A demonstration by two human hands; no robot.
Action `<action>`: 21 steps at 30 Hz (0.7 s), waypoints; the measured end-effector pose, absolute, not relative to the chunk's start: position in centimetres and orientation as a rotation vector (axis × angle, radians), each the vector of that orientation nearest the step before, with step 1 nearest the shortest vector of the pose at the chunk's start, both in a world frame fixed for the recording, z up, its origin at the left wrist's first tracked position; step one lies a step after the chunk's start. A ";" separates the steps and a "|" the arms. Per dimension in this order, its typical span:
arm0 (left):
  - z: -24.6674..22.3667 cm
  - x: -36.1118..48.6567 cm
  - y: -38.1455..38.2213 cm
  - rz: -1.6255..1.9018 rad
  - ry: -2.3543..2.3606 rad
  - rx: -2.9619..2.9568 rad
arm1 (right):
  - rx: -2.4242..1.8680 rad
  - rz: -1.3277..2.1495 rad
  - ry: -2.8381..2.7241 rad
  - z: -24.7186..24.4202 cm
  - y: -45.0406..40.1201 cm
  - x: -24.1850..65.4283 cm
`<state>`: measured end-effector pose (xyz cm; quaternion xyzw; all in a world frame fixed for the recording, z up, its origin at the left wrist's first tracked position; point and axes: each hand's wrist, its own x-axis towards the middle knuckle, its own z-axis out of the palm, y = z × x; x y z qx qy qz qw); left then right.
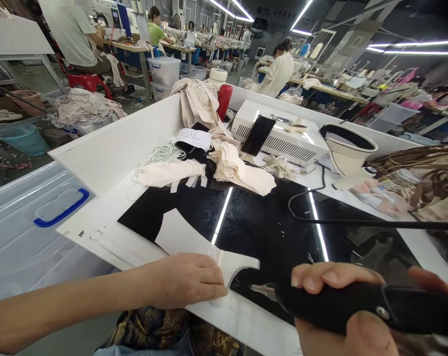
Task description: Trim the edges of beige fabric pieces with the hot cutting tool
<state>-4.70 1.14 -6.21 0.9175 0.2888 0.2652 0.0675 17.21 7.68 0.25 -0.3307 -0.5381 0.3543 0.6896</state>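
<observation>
In the head view, the pale cut piece (185, 235) lies flat across the near edge of a glossy black plate (261, 227) on the white worktop (246, 316), partly covered by the left hand (189, 279). That hand's fingers are together and bear down on the piece's near side; whether they also pinch it I cannot tell. The right hand (337, 277) has its fingers clamped around a black-handled tool (320, 304), whose metal tip (264, 290) points at the piece's inward-curving edge, just beside it and apart from it. Whether the tip touches the plate is unclear. Work on this piece looks under way rather than finished, judging by the steadying hand and the tool so near; its outline is already shaped, with a smooth curve facing the tip. How much of that edge is done and how much is left cannot be read here. Behind, a stack of pale pieces (242, 173) and a pale bundle (168, 174) rest at the plate's far side, untouched by either hand; whether they are finished or waiting does not show. Farther back, a phone (258, 135) leans on a vented white box (283, 133).
</observation>
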 end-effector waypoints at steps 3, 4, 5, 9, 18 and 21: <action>-5.6 -4.3 1.8 0.810 0.921 2.761 | -0.703 0.717 -1.082 0.8 9.6 17.3; -5.5 -4.0 2.2 0.814 0.942 2.769 | -0.688 0.703 -1.072 0.8 10.2 17.2; -5.4 -3.7 2.6 0.819 0.963 2.782 | -0.671 0.692 -1.071 0.8 10.7 17.2; -5.7 -1.9 4.6 0.835 1.068 2.845 | -0.632 0.680 -1.083 0.2 12.1 17.2; -7.6 0.2 7.3 0.790 1.141 2.863 | -0.602 0.670 -1.111 -0.5 12.7 17.6; -8.0 0.1 7.3 0.771 1.150 2.861 | -0.593 0.678 -1.117 -0.5 12.6 17.5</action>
